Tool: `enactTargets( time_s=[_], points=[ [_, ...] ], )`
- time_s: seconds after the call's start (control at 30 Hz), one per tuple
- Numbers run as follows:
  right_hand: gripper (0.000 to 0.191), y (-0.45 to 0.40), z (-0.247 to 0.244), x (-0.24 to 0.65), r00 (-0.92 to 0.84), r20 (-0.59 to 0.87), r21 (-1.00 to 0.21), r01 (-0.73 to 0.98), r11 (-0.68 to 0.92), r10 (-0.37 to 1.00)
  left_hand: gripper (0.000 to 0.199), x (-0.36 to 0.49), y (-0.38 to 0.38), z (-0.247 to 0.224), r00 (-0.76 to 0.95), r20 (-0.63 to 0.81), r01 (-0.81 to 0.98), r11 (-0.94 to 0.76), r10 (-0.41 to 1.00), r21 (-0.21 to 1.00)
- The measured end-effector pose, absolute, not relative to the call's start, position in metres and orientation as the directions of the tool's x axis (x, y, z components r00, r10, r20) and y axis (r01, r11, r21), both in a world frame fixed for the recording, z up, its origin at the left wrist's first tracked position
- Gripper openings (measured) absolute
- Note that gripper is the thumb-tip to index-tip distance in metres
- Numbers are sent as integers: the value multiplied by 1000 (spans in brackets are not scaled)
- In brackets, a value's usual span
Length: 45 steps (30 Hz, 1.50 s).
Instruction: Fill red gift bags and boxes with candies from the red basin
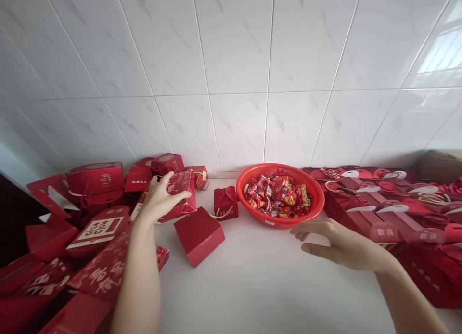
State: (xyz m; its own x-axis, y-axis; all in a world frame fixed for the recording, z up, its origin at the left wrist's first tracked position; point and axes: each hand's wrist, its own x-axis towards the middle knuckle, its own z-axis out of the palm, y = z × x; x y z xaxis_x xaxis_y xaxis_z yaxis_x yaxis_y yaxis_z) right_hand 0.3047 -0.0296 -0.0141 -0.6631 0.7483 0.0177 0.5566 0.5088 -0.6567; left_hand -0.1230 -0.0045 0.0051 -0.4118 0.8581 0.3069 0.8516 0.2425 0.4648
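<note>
Apparently to keep two lots apart, jumbled boxes (99, 233) lie left of the red basket (319, 204) and close-packed rows of boxes (361, 225) sit right of it. Just before the basket, the right hand (337, 242) hangs with thumb and fingers parted, holding nothing visible. Front-left of the basket, a plain box (200, 235) rests on the desk (252, 281). Left of the basket, the left hand (160, 197) spreads over a patterned box (182, 187), perhaps steadying it; whether it grips, I cannot tell. Sweets (277, 194) fill the basket, probably central for either hand.
</note>
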Motion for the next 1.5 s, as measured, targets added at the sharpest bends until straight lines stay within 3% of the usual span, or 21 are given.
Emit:
enactTargets(
  time_s=[0.1, 0.27, 0.37, 0.43, 0.5, 0.63, 0.73, 0.83, 0.93, 1.03, 1.17, 1.23, 1.37, 1.5],
  points=[
    [42, -29, -16, 304, -660, 7, -663, 560, 497, 752, 83, -117, -4, 5, -413, 250, 830, 249, 875, 499],
    [42, -29, -17, 304, -657, -1, -670, 560, 487, 754, 61, -117, 10, -7, -389, 369, 889, 239, 844, 391],
    [42, -30, -17, 301, -658, -23, -656, 578, 485, 753, 51, -104, 24, -23, -178, 391, 913, 4, 903, 407],
    [41, -30, -18, 298, -660, -32, -652, 583, 485, 751, 57, -87, 33, -35, -51, 332, 898, -103, 942, 429],
    [40, -30, -19, 297, -664, -30, -651, 580, 490, 747, 64, -67, 41, -45, -39, 226, 908, -59, 973, 415],
    [40, -31, -22, 300, -651, -28, -632, 599, 491, 758, 47, -46, 53, -54, -116, 164, 916, 42, 980, 399],
    [39, -33, -22, 301, -645, -22, -627, 604, 492, 764, 44, -53, 56, -48, -164, 253, 865, 16, 953, 501],
    [37, -33, -23, 300, -652, -3, -638, 586, 500, 759, 43, -65, 49, -35, -136, 377, 715, -173, 916, 677],
    [34, -30, -25, 294, -660, 25, -664, 551, 506, 751, 38, -64, 28, -16, -87, 486, 559, -361, 870, 747],
    [38, -28, -26, 286, -629, 103, -693, 510, 510, 770, 24, -46, 3, -2, -74, 630, 576, -482, 773, 660],
    [51, -33, -25, 274, -481, 271, -743, 447, 499, 834, 24, -10, -23, 2, 189, 763, 576, -699, 618, 424],
    [53, -39, -23, 269, -427, 310, -748, 441, 495, 849, 28, 5, -32, -1, 285, 777, 528, -768, 562, 362],
    [58, -54, -21, 261, -373, 281, -650, 604, 461, 884, 29, 25, -47, -6, 397, 753, 439, -829, 525, 346],
    [88, -66, -23, 252, -362, 286, -505, 730, 460, 887, 27, 37, -57, -10, 453, 719, 327, -849, 527, 416]
  ],
)
